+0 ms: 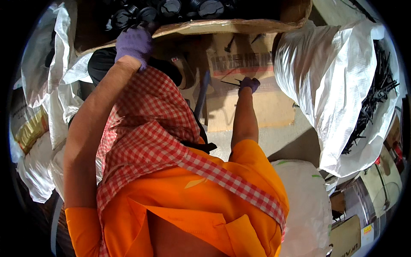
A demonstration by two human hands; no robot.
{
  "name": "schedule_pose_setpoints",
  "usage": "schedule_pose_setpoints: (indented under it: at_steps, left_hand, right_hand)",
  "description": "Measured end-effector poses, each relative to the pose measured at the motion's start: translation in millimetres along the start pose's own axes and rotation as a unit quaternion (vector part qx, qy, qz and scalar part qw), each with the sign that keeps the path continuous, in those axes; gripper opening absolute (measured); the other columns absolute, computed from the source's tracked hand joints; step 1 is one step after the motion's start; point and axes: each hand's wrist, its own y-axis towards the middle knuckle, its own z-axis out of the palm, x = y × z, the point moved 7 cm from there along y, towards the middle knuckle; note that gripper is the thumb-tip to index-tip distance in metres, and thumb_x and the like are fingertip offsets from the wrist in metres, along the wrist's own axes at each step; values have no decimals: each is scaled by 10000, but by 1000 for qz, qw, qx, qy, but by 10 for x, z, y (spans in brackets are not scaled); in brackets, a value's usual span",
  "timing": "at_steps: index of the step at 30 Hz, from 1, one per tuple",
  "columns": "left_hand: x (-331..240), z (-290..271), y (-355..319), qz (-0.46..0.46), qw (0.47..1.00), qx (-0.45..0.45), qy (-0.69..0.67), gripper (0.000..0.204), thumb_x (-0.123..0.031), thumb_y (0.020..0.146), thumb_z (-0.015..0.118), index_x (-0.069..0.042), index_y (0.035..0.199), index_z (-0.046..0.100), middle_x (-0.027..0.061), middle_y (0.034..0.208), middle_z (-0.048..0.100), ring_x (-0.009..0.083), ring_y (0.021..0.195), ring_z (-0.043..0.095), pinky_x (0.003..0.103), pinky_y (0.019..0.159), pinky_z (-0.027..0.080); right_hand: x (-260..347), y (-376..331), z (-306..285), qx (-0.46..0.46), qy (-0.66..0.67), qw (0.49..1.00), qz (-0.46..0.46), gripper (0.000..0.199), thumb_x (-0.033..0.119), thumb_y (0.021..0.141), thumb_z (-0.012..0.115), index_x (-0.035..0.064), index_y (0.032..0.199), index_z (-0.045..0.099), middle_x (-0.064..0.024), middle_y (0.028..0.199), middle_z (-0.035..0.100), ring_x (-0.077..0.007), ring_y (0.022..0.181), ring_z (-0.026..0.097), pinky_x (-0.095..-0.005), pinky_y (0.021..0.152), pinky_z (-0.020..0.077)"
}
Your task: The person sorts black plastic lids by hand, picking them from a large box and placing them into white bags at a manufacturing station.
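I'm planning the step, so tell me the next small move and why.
Probably move the thin dark pieces at the right hand into the white sack: similar dark pieces show in its open mouth, and the left hand is on the cardboard box.

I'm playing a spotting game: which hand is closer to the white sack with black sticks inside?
The right hand. It is to the left of the white sack, over the flat cardboard; the left hand is farther off, at the rim of the box.
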Motion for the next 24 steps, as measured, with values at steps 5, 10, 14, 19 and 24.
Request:
schedule_pose_setpoints:
  at_steps: [5, 10, 14, 19, 24]
  left_hand:
    - [-98, -127, 23, 4, 1000, -16, 8, 376, -161, 843, 491, -265, 1203, 520, 82, 1110, 594, 269, 975, 602, 380, 802, 494]
    - [8, -98, -127, -12, 999, -47, 7, 396, -168, 826, 526, -246, 1214, 522, 109, 1077, 609, 284, 916, 617, 380, 769, 502]
    - [-297, -343, 196, 65, 996, -58, 13, 386, -208, 828, 546, -230, 1214, 528, 123, 1046, 619, 283, 869, 629, 374, 729, 506]
    - [-13, -127, -117, -3, 1000, -21, 11, 472, -243, 801, 582, -223, 1261, 480, 90, 1161, 571, 291, 985, 587, 389, 832, 475]
    - [-158, -244, 17, -3, 999, 32, 8, 538, -268, 765, 614, -239, 1280, 461, 100, 1166, 565, 311, 963, 594, 396, 809, 488]
  right_hand:
    - [-607, 818, -309, 165, -397, 896, -106, 235, 226, 861, 459, 135, 963, 651, -73, 969, 657, -232, 813, 631, -380, 701, 508]
    - [-1154, 897, -232, 108, -568, 815, -46, 320, 292, 828, 553, 106, 1081, 612, -49, 1111, 630, -216, 1000, 612, -354, 841, 490]
    - [-2701, 1725, -163, 387, -755, 358, 389, 361, 339, 794, 595, 162, 1108, 601, 1, 1229, 560, -158, 1050, 576, -360, 840, 492]
    - [-1361, 1103, 218, 181, -805, 561, -61, 248, 310, 811, 577, 165, 992, 664, -61, 1081, 643, -203, 970, 632, -359, 785, 518]
    - [-930, 742, 211, 107, -581, 800, -104, 346, 363, 886, 440, 123, 1015, 654, -145, 1062, 632, -289, 988, 619, -400, 774, 520]
